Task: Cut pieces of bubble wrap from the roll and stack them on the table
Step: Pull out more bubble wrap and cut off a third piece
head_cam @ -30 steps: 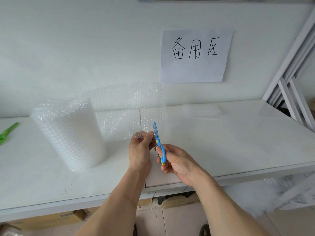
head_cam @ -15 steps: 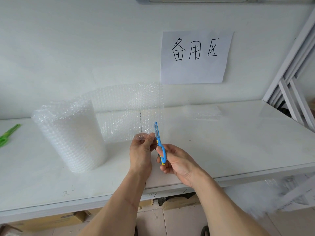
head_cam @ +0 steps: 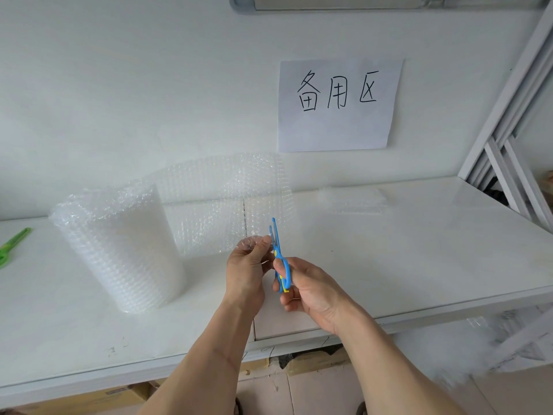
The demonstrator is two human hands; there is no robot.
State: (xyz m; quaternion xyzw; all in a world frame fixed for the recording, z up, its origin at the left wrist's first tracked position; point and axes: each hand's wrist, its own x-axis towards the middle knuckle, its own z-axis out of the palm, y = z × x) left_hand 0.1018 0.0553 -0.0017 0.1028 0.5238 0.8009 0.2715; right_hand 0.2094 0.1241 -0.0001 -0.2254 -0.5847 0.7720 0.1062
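Note:
A roll of clear bubble wrap (head_cam: 119,250) stands upright on the white table (head_cam: 419,250) at the left. Its loose sheet (head_cam: 227,202) runs out to the right and stands up in front of the wall. My left hand (head_cam: 248,271) pinches the sheet's lower edge between thumb and fingers. My right hand (head_cam: 311,292) grips blue scissors (head_cam: 279,259) just right of that pinch, blades slightly apart and pointing up at the sheet's bottom edge. A flat stack of cut bubble wrap pieces (head_cam: 356,199) lies at the back of the table, near the wall.
Green scissors (head_cam: 12,245) lie at the table's far left edge. A paper sign (head_cam: 338,106) hangs on the wall. A white metal frame (head_cam: 514,139) leans at the right end. Cardboard boxes (head_cam: 314,362) and more bubble wrap (head_cam: 466,345) sit under the table.
Both hands stay almost where they were, holding the sheet's edge and the scissors. The scissor blades are still at the bottom edge of the sheet.

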